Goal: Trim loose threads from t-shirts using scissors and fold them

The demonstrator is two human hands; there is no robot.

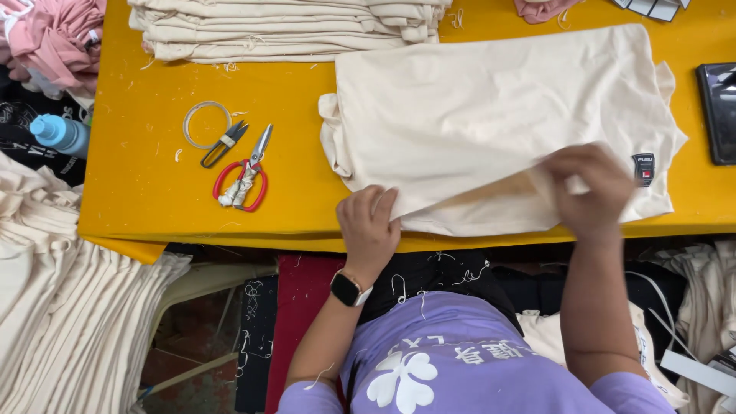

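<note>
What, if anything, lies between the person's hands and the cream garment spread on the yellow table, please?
Nothing visible does: the left hand and the right hand are both on the cream garment at its near hem. The red-handled scissors and thread snips lie apart, off to the left on the yellow table.

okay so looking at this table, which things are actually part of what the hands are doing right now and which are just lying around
In hand:
cream garment, its open hem held by the left hand and right hand

Lying about:
red-handled scissors
thread snips
tape ring
folded cream stack
blue bottle
pink cloth
</note>
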